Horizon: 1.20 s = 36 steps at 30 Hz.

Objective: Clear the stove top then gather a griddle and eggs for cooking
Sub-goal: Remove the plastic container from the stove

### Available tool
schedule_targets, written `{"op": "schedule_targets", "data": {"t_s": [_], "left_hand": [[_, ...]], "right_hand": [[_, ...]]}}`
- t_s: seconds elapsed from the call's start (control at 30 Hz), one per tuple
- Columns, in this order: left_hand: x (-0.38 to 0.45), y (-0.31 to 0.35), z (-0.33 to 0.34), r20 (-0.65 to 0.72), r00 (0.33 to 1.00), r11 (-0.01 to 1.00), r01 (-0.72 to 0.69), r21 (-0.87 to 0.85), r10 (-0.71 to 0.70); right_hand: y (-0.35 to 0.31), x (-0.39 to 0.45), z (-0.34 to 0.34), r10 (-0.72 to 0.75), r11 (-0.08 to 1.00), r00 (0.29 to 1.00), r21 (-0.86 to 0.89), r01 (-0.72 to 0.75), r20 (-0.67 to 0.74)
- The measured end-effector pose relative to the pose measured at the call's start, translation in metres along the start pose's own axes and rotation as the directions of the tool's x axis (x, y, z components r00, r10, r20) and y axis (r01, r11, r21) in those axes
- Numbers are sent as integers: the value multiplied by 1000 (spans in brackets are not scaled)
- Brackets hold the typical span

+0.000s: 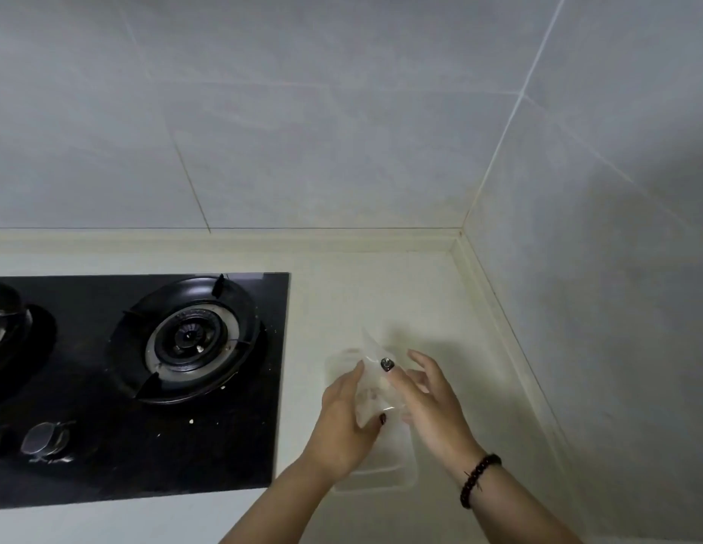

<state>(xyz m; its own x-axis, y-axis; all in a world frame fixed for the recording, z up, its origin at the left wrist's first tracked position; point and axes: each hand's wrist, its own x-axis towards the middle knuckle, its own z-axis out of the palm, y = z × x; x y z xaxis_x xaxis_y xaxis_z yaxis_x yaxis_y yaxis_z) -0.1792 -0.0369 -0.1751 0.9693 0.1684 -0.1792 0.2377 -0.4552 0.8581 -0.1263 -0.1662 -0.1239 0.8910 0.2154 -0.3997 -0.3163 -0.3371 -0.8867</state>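
**Two hands working a clear plastic piece beside a mostly cleared stove**

Two hands are meeting over a clear plastic container (371, 471) that is lying on the pale surface (440, 300) just to the right of the stove top (91, 465). The left hand (344, 420) is curling round a thin, translucent plastic piece (375, 371), thumb on its near face and fingers behind it. The right hand (428, 398) is pinching the same piece from the other side, its thumb pressing the front while the remaining fingers are spreading loosely outward. Whether that piece is the container's lid or a separate wrapper is too faint to tell, and whether it is being fitted on or lifted off cannot be told either.

Moving outward, the right burner (191, 341) is sitting bare, with nothing on its pan supports. A few pale crumbs are showing on the black glass around it. At the far left edge a dark rounded object (6, 308) is occupying the other burner; it is cut off by the frame, so its identity is unclear. Two control knobs (46, 441) are lying along the front of the stove. A beaded bracelet (479, 479) is circling the right wrist.

As for progress, the clearing seems to be under way but unfinished: one burner is free, the left one probably is not. No griddle and no eggs are appearing anywhere in view, so the gathering part looks entirely ahead.
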Motion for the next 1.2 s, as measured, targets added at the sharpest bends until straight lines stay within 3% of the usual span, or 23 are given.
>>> {"op": "schedule_targets", "data": {"t_s": [0.1, 0.2, 0.33, 0.43, 0.53, 0.67, 0.83, 1.07, 1.2], "left_hand": [[0, -10, -2, 17, 999, 995, -49, 92, 47], [0, -25, -5, -76, 996, 998, -31, 55, 35], [0, -39, -11, -272, 948, 984, 143, -102, -166], [3, -46, -15, -204, 911, 925, 317, -210, -359], [6, -52, -11, -97, 886, 871, 416, -262, -453], [8, -51, -5, -48, 875, 844, 450, -292, -482], [9, -47, -5, -77, 844, 817, 485, -313, -530], [5, -36, -4, -100, 827, 811, 507, -291, -553], [-7, -25, -8, -94, 809, 773, 511, -376, -580]], "right_hand": [[6, 3, -1, -48, 981, 995, -190, 30, -90], [20, 11, -1, -85, 956, 983, -291, 34, -163], [36, 21, 0, 72, 923, 975, -357, -145, -211], [45, 24, 7, 183, 935, 963, -267, -232, -196], [49, 27, 14, 170, 948, 959, -229, -222, -226], [53, 34, 16, 192, 934, 944, -247, -260, -268], [66, 42, 11, 299, 905, 944, -273, -326, -136], [76, 47, 9, 275, 931, 955, -218, -293, -109], [72, 45, 3, 247, 958, 968, -138, -251, -49]]}}
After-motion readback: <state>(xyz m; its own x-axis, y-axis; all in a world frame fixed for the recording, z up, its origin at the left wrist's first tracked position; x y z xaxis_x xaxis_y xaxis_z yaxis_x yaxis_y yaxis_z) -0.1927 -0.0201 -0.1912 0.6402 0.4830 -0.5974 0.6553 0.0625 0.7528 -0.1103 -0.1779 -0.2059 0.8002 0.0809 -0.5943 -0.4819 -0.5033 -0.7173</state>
